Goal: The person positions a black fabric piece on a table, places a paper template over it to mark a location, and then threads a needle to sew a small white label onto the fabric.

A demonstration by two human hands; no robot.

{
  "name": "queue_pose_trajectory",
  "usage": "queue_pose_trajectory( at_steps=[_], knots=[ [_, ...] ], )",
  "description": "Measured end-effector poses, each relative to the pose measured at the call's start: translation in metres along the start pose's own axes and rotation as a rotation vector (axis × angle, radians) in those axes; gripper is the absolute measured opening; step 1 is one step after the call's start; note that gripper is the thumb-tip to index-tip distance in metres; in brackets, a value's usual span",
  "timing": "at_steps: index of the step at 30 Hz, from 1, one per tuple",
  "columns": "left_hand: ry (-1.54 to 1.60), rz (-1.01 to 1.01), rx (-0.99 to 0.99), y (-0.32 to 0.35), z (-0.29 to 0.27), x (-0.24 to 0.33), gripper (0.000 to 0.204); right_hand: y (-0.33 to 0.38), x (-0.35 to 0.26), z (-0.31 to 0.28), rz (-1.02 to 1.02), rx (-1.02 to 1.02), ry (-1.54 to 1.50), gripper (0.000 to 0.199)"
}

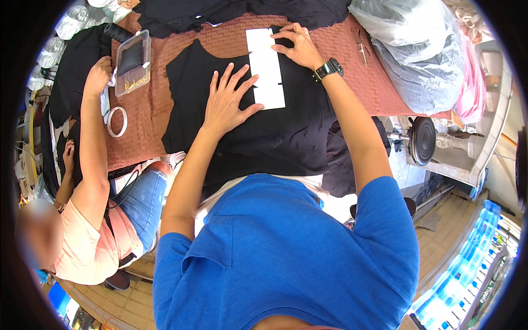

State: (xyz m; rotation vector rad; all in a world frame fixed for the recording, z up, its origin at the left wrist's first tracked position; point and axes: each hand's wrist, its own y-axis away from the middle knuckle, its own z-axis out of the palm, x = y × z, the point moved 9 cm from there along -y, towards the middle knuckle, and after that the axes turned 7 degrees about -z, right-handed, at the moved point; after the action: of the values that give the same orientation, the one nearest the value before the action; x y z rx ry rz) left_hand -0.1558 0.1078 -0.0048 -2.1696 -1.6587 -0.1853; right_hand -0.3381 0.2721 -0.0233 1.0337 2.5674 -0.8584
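Okay, the white card (pixel 267 71) is lying flat on the black fabric (pixel 269 137), near its upper middle, with small notches showing at both long edges; fabric is spreading over the reddish-brown table cover (pixel 147 118). The left hand (pixel 226 110) is resting palm down on the fabric, fingers fanned wide, thumb tip reaching the card's lower left part and index tip sitting by its left edge; it's gripping nothing. The right hand (pixel 300 47) is resting at the card's upper right edge, fingers bent, thumb and index narrow together; pinching or only pressing, cannot tell.

Handling, judging by looks: the card is probably being light and fairly stiff, holding its shape but likely creasing if bent hard, and maybe sliding on cloth when pressed unevenly. Best hold: flat fingertips near both ends, or a pinch along a long edge, keeping off the notches. The fabric is looking soft and limp, wrinkling toward the lower edge, so it's likely shifting under any drag; spread palm pressure is suiting it better than a pinch. Nearby, a co-worker's hand (pixel 99 75) is reaching beside a clear plastic box (pixel 147 52).
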Motion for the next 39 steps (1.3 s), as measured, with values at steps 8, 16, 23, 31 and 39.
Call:
queue_pose_trajectory(
  at_steps=[8,16,23,31,39],
  knots=[
    [-0.003,0.003,0.003,0.000,-0.001,0.001,0.073,-0.012,0.006,0.003,-0.017,-0.154,-0.062,0.043],
    [0.003,0.007,0.009,0.000,-0.002,0.001,0.073,-0.009,0.011,0.005,0.037,-0.149,-0.084,0.044],
    [0.002,0.013,0.027,-0.001,-0.004,0.002,0.072,-0.010,0.009,0.005,0.006,-0.132,-0.073,0.044],
    [0.015,0.011,0.030,-0.001,-0.004,0.001,0.073,-0.010,0.010,0.005,0.025,-0.136,-0.059,0.044],
    [0.015,0.003,0.017,0.000,-0.003,0.000,0.073,-0.010,0.011,0.007,0.020,-0.135,-0.053,0.045]
  ],
)
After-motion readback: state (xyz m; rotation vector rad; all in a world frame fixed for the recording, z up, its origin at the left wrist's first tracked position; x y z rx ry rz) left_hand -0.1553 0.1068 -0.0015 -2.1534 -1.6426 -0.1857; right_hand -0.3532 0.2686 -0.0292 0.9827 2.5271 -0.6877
